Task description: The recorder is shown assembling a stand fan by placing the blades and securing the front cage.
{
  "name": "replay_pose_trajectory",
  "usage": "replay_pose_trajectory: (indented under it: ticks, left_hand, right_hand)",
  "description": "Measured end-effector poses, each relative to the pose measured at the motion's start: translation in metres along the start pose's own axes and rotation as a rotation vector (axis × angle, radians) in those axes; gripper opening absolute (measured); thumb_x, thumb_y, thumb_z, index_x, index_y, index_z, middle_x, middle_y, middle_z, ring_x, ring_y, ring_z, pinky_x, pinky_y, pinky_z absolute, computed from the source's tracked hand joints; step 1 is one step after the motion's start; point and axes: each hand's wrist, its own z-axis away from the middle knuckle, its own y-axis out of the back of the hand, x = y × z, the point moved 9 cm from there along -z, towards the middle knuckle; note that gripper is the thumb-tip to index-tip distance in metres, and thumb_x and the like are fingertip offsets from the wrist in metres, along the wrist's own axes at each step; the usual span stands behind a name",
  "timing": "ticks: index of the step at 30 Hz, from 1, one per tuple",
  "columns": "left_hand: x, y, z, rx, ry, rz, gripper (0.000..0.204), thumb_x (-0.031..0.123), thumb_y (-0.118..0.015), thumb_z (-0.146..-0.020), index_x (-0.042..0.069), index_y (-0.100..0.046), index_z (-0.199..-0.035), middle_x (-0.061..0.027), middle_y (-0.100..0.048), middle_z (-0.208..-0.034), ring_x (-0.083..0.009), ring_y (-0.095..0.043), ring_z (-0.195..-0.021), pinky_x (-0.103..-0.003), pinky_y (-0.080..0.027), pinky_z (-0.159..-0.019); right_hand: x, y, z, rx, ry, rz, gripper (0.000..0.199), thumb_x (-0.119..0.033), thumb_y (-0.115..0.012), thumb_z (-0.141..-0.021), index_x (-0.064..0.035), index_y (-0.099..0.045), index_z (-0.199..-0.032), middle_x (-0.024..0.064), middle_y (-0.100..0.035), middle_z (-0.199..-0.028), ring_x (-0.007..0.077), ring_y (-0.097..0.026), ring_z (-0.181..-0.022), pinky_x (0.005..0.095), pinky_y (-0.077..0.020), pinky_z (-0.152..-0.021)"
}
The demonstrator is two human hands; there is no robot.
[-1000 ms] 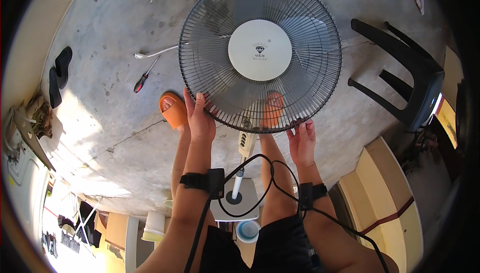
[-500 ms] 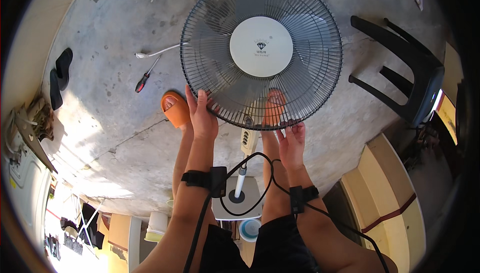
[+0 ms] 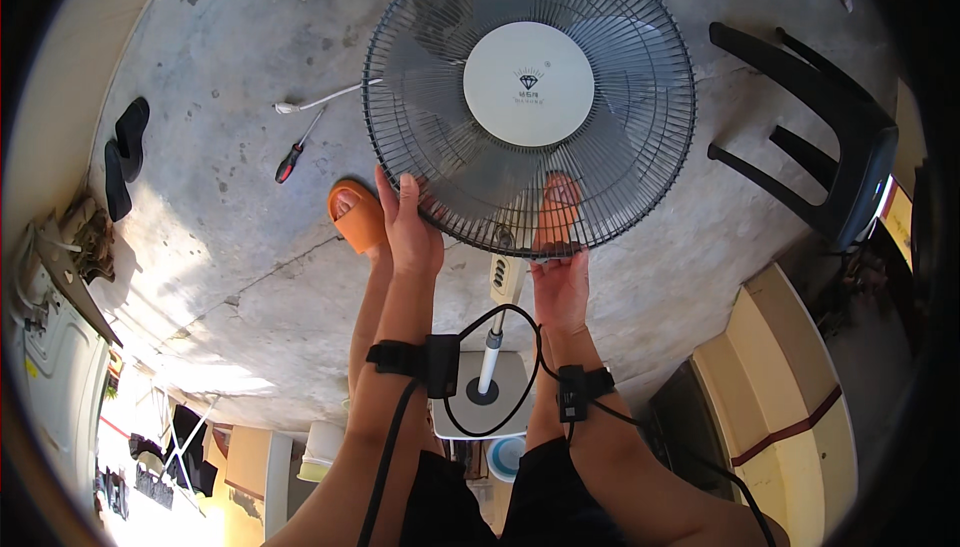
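A pedestal fan stands in front of me, its round dark grey wire fan guard [image 3: 640,147] facing up toward me. At the guard's centre is a white disc [image 3: 528,85], and grey blades show through the wires. My left hand [image 3: 412,237] grips the lower left rim, thumb up along the edge, other fingers partly behind the wires. My right hand [image 3: 562,292] is closed at the bottom rim, its fingertips partly hidden there. Between my forearms are the cream control box [image 3: 504,277] with dark buttons, the white pole [image 3: 489,365] and the square base [image 3: 510,407].
On the concrete floor lie a red-black screwdriver [image 3: 288,162] and a white plug with cord [image 3: 288,108]. A black stool [image 3: 850,177] lies tipped at right, near a cream cabinet [image 3: 800,417]. Black shoes [image 3: 130,132] lie far left. Black cables loop between my wrist straps.
My right hand has shifted left along the guard's bottom rim, toward the control box. My left hand keeps its place on the rim. The guard appears slightly higher and larger.
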Motion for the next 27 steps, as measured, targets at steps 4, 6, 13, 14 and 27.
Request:
replay_pose_trajectory:
  ticks: [4,6,13,14,27]
  left_hand:
    - [0.002,0.004,-0.002,0.021,0.008,0.002,0.064,0.024,-0.045,-0.096,0.015,-0.005,-0.146,-0.0140,-0.037,-0.133,-0.0258,-0.042,-0.117,-0.041,-0.037,-0.098]
    - [0.004,0.004,-0.003,0.000,-0.010,0.008,0.065,0.024,-0.046,-0.096,0.015,-0.004,-0.146,-0.0145,-0.037,-0.132,-0.0255,-0.042,-0.116,-0.041,-0.037,-0.097]
    - [0.000,-0.002,0.002,0.012,0.021,-0.004,0.067,0.026,-0.048,-0.095,0.015,-0.005,-0.146,-0.0134,-0.039,-0.129,-0.0232,-0.042,-0.114,-0.039,-0.034,-0.099]
    - [0.000,-0.001,0.002,0.026,0.017,-0.018,0.068,0.025,-0.049,-0.095,0.014,-0.005,-0.146,-0.0123,-0.040,-0.128,-0.0218,-0.042,-0.113,-0.038,-0.034,-0.098]
    - [-0.009,-0.002,0.009,0.093,-0.003,-0.060,0.071,0.028,-0.054,-0.093,0.014,-0.009,-0.146,-0.0082,-0.042,-0.126,-0.0166,-0.041,-0.107,-0.033,-0.033,-0.094]
  right_hand:
    - [0.014,-0.001,0.004,0.046,-0.035,-0.021,0.035,-0.039,-0.048,-0.093,-0.0161,-0.048,-0.119,-0.0033,-0.057,-0.114,0.0135,-0.053,-0.105,0.0358,-0.0428,-0.086]
    - [0.011,-0.008,0.011,0.036,-0.045,-0.019,0.028,-0.032,-0.049,-0.093,-0.0158,-0.049,-0.116,-0.0033,-0.057,-0.112,0.0131,-0.053,-0.103,0.0352,-0.0435,-0.085]
    - [0.015,0.013,0.007,0.019,0.031,0.101,0.014,-0.013,-0.052,-0.092,-0.0160,-0.051,-0.106,-0.0025,-0.058,-0.106,0.0101,-0.055,-0.094,0.0297,-0.0461,-0.078]
    - [0.017,0.014,0.007,0.019,0.032,0.097,0.014,-0.013,-0.052,-0.092,-0.0160,-0.051,-0.106,-0.0025,-0.058,-0.106,0.0101,-0.055,-0.094,0.0297,-0.0461,-0.078]
    - [0.018,-0.013,0.019,0.182,0.113,0.075,0.027,-0.003,-0.050,-0.089,-0.0148,-0.043,-0.113,0.0008,-0.052,-0.112,0.0129,-0.054,-0.098,0.0312,-0.0497,-0.081]
